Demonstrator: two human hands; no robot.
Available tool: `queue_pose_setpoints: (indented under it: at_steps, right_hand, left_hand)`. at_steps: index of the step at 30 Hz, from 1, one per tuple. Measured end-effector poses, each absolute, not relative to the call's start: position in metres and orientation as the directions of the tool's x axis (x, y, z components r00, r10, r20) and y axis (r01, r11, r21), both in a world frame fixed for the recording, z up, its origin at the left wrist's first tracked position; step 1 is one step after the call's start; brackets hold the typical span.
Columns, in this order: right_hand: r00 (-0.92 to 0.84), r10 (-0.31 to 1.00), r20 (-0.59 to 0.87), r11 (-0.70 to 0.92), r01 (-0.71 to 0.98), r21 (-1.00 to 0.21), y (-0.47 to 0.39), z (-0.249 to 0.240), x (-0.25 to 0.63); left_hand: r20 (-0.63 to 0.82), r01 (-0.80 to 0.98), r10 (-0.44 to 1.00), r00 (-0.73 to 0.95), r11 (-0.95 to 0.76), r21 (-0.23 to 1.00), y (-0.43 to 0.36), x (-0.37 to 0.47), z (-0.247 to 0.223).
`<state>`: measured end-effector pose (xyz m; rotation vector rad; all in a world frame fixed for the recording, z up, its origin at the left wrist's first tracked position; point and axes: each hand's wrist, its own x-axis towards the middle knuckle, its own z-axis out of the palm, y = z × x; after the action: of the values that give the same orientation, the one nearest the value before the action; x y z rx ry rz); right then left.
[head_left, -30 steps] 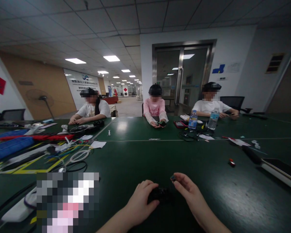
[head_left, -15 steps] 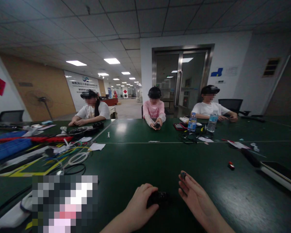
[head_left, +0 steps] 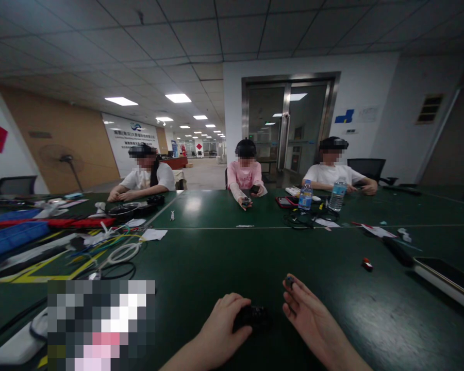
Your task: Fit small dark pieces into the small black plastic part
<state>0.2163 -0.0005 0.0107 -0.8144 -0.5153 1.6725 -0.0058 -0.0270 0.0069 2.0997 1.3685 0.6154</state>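
Object between hands, cable coil left on table, bottles behind right.

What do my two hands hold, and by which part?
Left hand: a black object, gripped by its left end. Right hand: a small dark piece, pinched; too small to tell by which part.

From where I stand, glossy black object is part-covered by the bare left hand, outline unclear; small dark-grey piece in the bare right hand too tiny to identify; blue plastic tray cut off at left edge.
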Motion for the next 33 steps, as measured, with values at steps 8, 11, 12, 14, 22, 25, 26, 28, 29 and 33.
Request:
queue_pose_setpoints:
  at_steps: [8, 11, 12, 14, 22, 25, 26, 28, 29, 33]
  right_hand:
    - [-0.112, 0.957, -0.269, -0.273, -0.662, -0.697, 0.0, 0.01, 0.216]
    - [-0.125, 0.953, -0.276, -0.288, -0.659, -0.695, 0.0, 0.01, 0.215]
    - [-0.125, 0.954, -0.274, -0.287, -0.652, -0.702, 0.0, 0.011, 0.215]
    - [-0.11, 0.957, -0.267, -0.276, -0.626, -0.73, 0.0, 0.011, 0.215]
    - [-0.097, 0.961, -0.259, -0.261, -0.628, -0.733, 0.0, 0.01, 0.214]
    - [-0.087, 0.969, -0.233, -0.239, -0.579, -0.78, 0.001, 0.008, 0.214]
    - [-0.075, 0.974, -0.213, -0.22, -0.527, -0.821, 0.001, 0.007, 0.214]
    - [-0.062, 0.989, -0.135, -0.148, -0.357, -0.922, 0.0, 0.004, 0.213]
    - [-0.077, 0.994, -0.082, -0.098, -0.247, -0.964, -0.001, 0.003, 0.212]
    - [-0.25, 0.966, 0.058, 0.106, 0.182, -0.977, -0.007, 0.0, 0.204]
  left_hand:
    - [0.065, 0.681, 0.928, 0.368, -0.316, 0.66, -0.026, -0.006, 0.006]
    - [0.066, 0.678, 0.926, 0.371, -0.32, 0.662, -0.027, -0.006, 0.007]
    - [0.069, 0.678, 0.926, 0.371, -0.321, 0.661, -0.027, -0.006, 0.007]
    - [0.079, 0.678, 0.925, 0.373, -0.329, 0.657, -0.027, -0.007, 0.006]
    - [0.099, 0.674, 0.92, 0.379, -0.348, 0.652, -0.026, -0.007, 0.005]
    - [0.094, 0.671, 0.922, 0.377, -0.341, 0.658, -0.027, -0.007, 0.006]
    - [0.094, 0.671, 0.922, 0.376, -0.34, 0.659, -0.027, -0.007, 0.007]
    - [0.093, 0.671, 0.921, 0.377, -0.341, 0.658, -0.027, -0.008, 0.007]
    - [0.092, 0.672, 0.921, 0.378, -0.341, 0.657, -0.027, -0.008, 0.007]
    - [0.089, 0.676, 0.919, 0.384, -0.345, 0.651, -0.027, -0.007, 0.008]
